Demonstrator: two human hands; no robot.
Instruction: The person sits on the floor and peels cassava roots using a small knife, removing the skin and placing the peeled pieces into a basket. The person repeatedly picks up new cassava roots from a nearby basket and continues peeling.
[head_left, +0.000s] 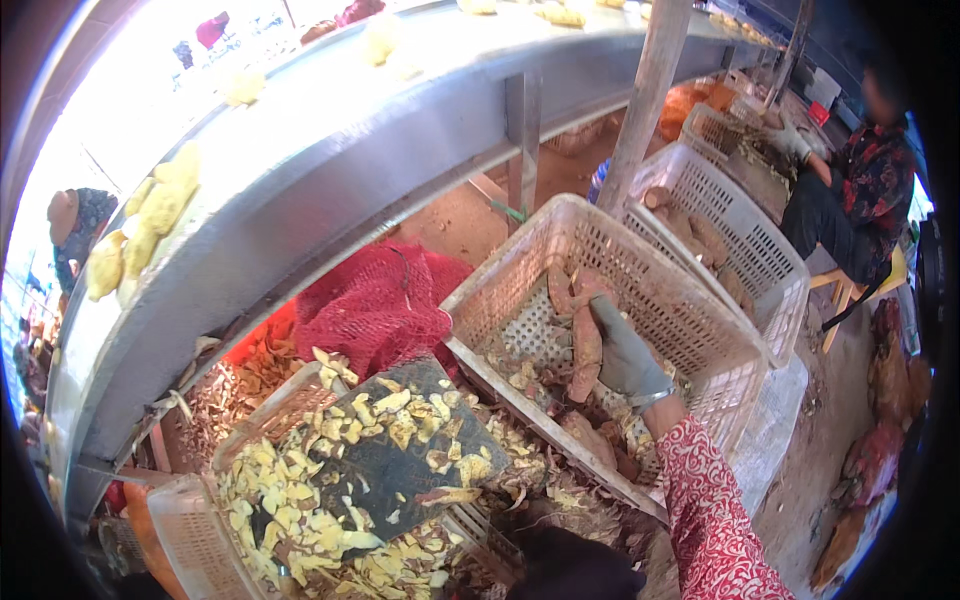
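Observation:
My right hand (630, 356), in a grey glove, reaches into a slotted plastic crate (667, 322) and grips a long reddish-brown root tuber (585, 349). Another unpeeled tuber (557, 289) lies beside it, and more tubers (589, 435) rest near the crate's front edge. My left hand is out of view. In front of me, a dark board (409, 442) bearing writing lies across a crate. Yellow-fleshed peelings (281, 495) are heaped over the board's left part and scattered on top.
A metal conveyor (300, 165) carrying peeled yellow tubers (161, 202) curves past. A wooden post (645, 97) stands behind the crate. Red mesh sacking (382, 300) lies beside the board. At right, another crate (739, 225) holds tubers, and a gloved co-worker (862, 165) sits beyond.

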